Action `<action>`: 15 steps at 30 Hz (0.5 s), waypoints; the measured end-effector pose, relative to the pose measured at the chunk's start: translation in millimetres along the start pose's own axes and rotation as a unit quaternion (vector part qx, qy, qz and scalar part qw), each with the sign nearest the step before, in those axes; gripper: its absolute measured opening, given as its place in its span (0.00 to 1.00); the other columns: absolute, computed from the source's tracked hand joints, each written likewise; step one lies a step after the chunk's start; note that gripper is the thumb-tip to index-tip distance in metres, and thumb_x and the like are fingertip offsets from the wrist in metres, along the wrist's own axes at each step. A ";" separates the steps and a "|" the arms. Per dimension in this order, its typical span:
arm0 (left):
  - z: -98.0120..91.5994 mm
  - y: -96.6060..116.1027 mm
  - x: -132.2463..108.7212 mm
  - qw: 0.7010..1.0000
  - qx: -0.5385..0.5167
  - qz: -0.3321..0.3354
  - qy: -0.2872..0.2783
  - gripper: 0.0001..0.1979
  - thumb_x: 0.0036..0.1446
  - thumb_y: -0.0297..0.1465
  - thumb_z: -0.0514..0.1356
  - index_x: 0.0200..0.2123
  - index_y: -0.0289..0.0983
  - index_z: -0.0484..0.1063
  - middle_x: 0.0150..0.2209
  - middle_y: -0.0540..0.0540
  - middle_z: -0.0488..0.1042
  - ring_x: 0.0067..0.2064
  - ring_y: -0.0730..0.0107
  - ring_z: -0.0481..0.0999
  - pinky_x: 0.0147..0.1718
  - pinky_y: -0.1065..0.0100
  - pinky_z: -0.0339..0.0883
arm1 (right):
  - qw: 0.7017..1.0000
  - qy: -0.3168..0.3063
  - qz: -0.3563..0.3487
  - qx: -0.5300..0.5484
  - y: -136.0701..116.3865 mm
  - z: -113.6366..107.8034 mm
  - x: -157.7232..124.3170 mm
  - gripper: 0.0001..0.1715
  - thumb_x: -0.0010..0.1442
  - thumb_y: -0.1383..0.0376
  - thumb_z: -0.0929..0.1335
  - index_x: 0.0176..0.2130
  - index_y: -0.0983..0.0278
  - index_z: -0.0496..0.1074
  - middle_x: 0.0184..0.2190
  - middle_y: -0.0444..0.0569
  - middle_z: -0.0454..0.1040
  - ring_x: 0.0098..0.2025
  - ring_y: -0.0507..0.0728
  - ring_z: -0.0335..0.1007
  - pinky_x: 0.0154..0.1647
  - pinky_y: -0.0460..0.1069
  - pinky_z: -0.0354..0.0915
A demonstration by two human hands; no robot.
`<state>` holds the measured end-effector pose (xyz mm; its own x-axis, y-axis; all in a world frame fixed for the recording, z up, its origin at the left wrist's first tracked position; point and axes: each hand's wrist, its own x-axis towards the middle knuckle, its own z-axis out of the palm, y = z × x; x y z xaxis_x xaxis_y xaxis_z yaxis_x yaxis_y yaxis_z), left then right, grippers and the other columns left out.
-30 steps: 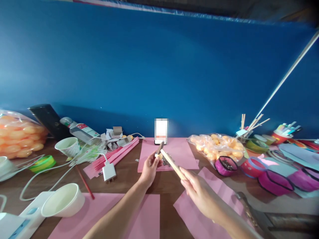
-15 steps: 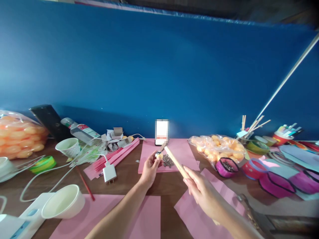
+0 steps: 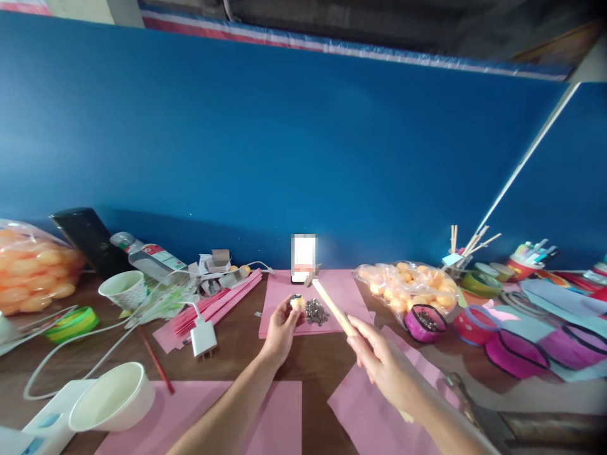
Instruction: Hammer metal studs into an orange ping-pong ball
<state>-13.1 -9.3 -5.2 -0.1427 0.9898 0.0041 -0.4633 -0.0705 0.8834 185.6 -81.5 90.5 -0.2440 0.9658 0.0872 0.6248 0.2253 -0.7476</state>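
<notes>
My left hand (image 3: 281,328) pinches a small yellow-orange ball (image 3: 298,303) with a dark, shiny patch on top. Fingers of my right hand (image 3: 372,351) wrap round the pale wooden handle of a hammer (image 3: 334,308). Its small head points away from me, beyond the ball and apart from it. Between the ball and the handle, a pile of small shiny metal pieces (image 3: 316,312) lies on pink paper (image 3: 336,284). A phone with a bright, pixelated screen (image 3: 304,253) stands upright at the back of that paper.
A clear bag of orange balls (image 3: 408,284) lies at the right, near a purple container (image 3: 425,322) of metal bits. Left are a white charger (image 3: 203,338), a white bowl (image 3: 112,397) and a plastic bottle (image 3: 156,258). A blue panel (image 3: 303,139) rises behind.
The view has tilted slightly, so the table sits a little lower in it. The ball has turned in my left hand and shows more yellow. Both hands keep their holds.
</notes>
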 end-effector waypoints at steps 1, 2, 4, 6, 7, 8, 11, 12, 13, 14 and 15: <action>0.5 1.0 -0.1 1.000 -0.004 -0.002 0.011 0.24 0.47 0.37 0.63 0.47 0.33 0.67 0.34 0.45 0.71 0.31 0.74 0.71 0.36 0.68 0.67 | 0.999 0.026 -0.008 -0.022 4.1 -1.7 3.8 0.23 0.63 0.58 0.55 0.55 0.61 0.60 0.32 0.48 0.72 0.30 0.53 0.70 0.32 0.47 0.67; 1.0 2.1 -0.2 1.000 -0.006 -0.004 0.020 0.23 0.46 0.38 0.63 0.45 0.33 0.68 0.34 0.45 0.71 0.31 0.74 0.71 0.36 0.69 0.67 | 0.997 0.049 -0.019 -0.050 9.0 -3.1 8.2 0.23 0.63 0.59 0.55 0.55 0.61 0.59 0.37 0.50 0.72 0.35 0.55 0.70 0.36 0.48 0.67; 2.1 4.0 -0.6 1.000 -0.014 -0.004 0.026 0.21 0.46 0.38 0.63 0.43 0.33 0.69 0.34 0.45 0.71 0.32 0.75 0.71 0.36 0.70 0.66 | 0.989 0.074 -0.028 -0.126 20.4 -4.3 18.4 0.23 0.62 0.62 0.55 0.55 0.62 0.60 0.44 0.54 0.70 0.43 0.57 0.69 0.42 0.50 0.65; 3.0 5.1 -1.1 0.999 -0.021 -0.003 0.028 0.21 0.46 0.37 0.63 0.43 0.34 0.69 0.35 0.46 0.71 0.32 0.76 0.71 0.35 0.71 0.66 | 0.976 0.076 -0.006 -0.202 32.7 -2.7 28.9 0.23 0.61 0.65 0.56 0.56 0.63 0.59 0.45 0.56 0.69 0.45 0.59 0.68 0.42 0.50 0.64; 3.4 5.4 -1.4 0.999 -0.024 -0.003 0.031 0.21 0.46 0.37 0.63 0.43 0.34 0.69 0.35 0.46 0.70 0.32 0.76 0.71 0.35 0.71 0.66 | 0.969 0.073 0.006 -0.237 38.7 -0.9 33.9 0.24 0.61 0.67 0.56 0.56 0.63 0.59 0.45 0.56 0.69 0.45 0.59 0.68 0.42 0.50 0.64; 3.8 5.7 -1.6 0.999 -0.026 -0.004 0.034 0.21 0.46 0.37 0.63 0.43 0.34 0.68 0.35 0.46 0.70 0.32 0.76 0.71 0.34 0.71 0.66 | 0.960 0.071 0.015 -0.270 44.3 1.4 38.5 0.24 0.60 0.68 0.57 0.56 0.63 0.59 0.45 0.56 0.69 0.45 0.60 0.68 0.42 0.50 0.64; 4.8 6.9 -2.3 0.999 -0.039 -0.001 0.029 0.20 0.46 0.37 0.63 0.42 0.34 0.69 0.35 0.47 0.70 0.32 0.77 0.71 0.34 0.72 0.66 | 0.937 0.058 0.043 -0.342 58.3 9.5 50.0 0.24 0.59 0.71 0.57 0.55 0.64 0.60 0.44 0.58 0.68 0.46 0.61 0.66 0.42 0.50 0.61; 4.9 7.5 -2.5 0.999 -0.043 0.002 0.025 0.20 0.46 0.37 0.63 0.41 0.34 0.69 0.35 0.47 0.70 0.32 0.77 0.71 0.34 0.72 0.66 | 0.931 0.054 0.051 -0.356 61.9 11.8 52.7 0.24 0.59 0.72 0.57 0.55 0.65 0.60 0.43 0.59 0.68 0.46 0.61 0.66 0.42 0.50 0.60; 5.0 8.1 -2.6 0.999 -0.045 0.003 0.022 0.19 0.46 0.37 0.63 0.41 0.33 0.69 0.34 0.47 0.70 0.31 0.77 0.71 0.34 0.72 0.66 | 0.926 0.052 0.056 -0.369 65.1 13.7 55.0 0.24 0.59 0.73 0.57 0.55 0.65 0.60 0.43 0.59 0.67 0.46 0.62 0.66 0.42 0.50 0.60; 4.9 8.6 -2.7 0.999 -0.048 0.003 0.021 0.19 0.45 0.37 0.63 0.40 0.33 0.69 0.34 0.47 0.70 0.31 0.76 0.72 0.34 0.72 0.66 | 0.921 0.054 0.058 -0.381 67.9 14.9 56.6 0.25 0.58 0.73 0.57 0.55 0.65 0.60 0.42 0.59 0.67 0.46 0.62 0.65 0.42 0.50 0.59; 4.6 8.9 -2.6 0.998 -0.050 0.001 0.023 0.19 0.45 0.37 0.64 0.39 0.33 0.70 0.33 0.47 0.71 0.31 0.76 0.72 0.33 0.72 0.66 | 0.916 0.057 0.057 -0.392 70.4 15.5 57.7 0.24 0.58 0.74 0.58 0.54 0.64 0.61 0.42 0.58 0.67 0.45 0.62 0.65 0.41 0.51 0.59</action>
<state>-12.8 -11.9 4.8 -0.1828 0.9830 -0.0167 -0.5476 -0.0877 0.8321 204.0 -11.8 32.6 -0.0932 0.9856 0.1408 0.9931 0.1021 -0.0573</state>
